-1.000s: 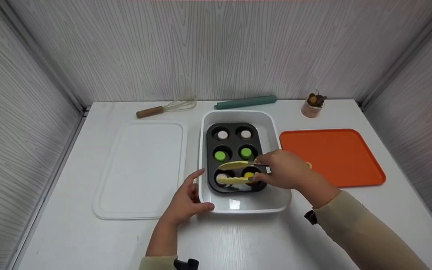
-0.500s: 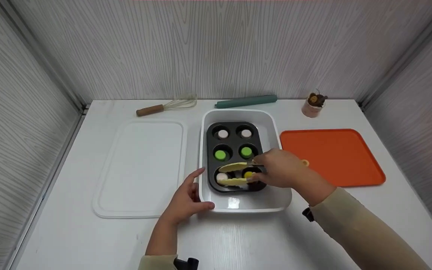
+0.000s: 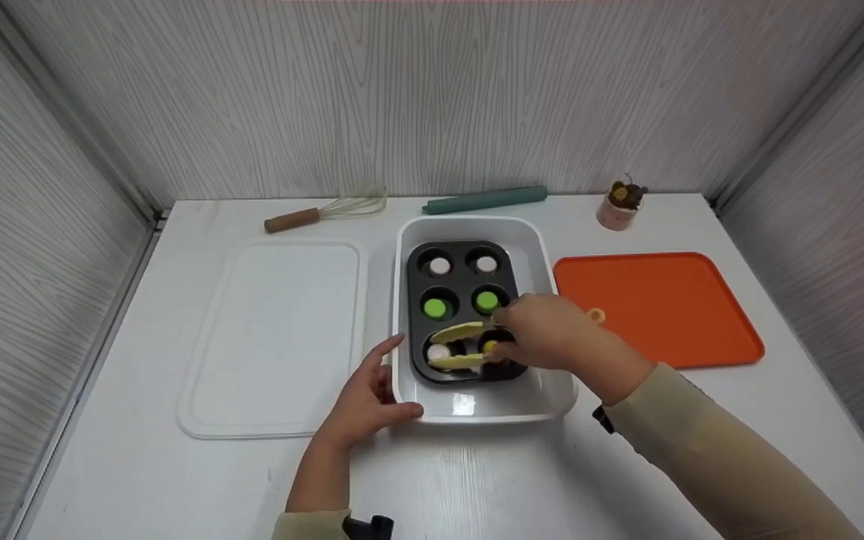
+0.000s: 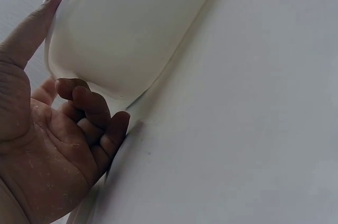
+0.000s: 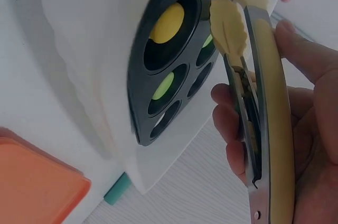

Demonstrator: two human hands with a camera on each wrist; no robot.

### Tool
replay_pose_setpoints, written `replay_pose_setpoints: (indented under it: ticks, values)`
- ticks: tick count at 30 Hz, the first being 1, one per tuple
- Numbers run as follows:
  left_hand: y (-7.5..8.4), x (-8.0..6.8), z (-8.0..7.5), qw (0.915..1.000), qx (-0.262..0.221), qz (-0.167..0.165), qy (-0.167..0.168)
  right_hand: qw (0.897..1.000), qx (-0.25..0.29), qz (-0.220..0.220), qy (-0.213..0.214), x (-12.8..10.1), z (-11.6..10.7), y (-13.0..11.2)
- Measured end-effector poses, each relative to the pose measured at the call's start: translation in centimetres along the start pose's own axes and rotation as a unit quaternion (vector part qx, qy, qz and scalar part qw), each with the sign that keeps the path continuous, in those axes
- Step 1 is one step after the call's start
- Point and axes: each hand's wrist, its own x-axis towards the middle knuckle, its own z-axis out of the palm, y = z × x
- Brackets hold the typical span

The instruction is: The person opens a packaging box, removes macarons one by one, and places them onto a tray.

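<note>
Right hand (image 3: pixel 544 334) grips yellow-tipped tongs (image 3: pixel 460 345), fingers curled round the handles, tong tips spread apart over the near row of the black muffin pan (image 3: pixel 462 311), straddling the near-left cup with its white puck (image 3: pixel 439 351); cannot tell if the tips touch it. Left hand (image 3: pixel 368 397) braces the near-left corner of the white baking dish (image 3: pixel 477 405), thumb along the rim, fingers (image 4: pixel 90 108) loosely curled against the outer wall, holding the dish steady on the desk (image 3: pixel 139 472). The pan sits inside the dish. All six cups look filled: two white pucks in the far row, two green in the middle, white and yellow (image 3: pixel 490 346) in the near row. Orange tray (image 3: pixel 664 300) to the right is bare apart from a small yellow bit at its left edge, so judging by this, moving pieces has barely begun, nothing lifted yet. White lid (image 3: pixel 274 337) lies left of the dish; whisk (image 3: pixel 323 212) and green rolling pin (image 3: pixel 486 199) at the back.
</note>
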Motion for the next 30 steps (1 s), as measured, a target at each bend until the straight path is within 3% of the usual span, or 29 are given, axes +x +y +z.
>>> replay_pose_setpoints:
  ticks: [10,30]
  values:
    - [0.1,0.1,0.1,0.9998,-0.012,0.008,-0.012,0.998,-0.021,0.041,-0.031,0.4,-0.5,-1.4]
    - [0.1,0.0,0.0,0.9999,-0.011,0.002,-0.012,0.999,-0.007,0.038,0.008,-0.1,0.4,-1.3]
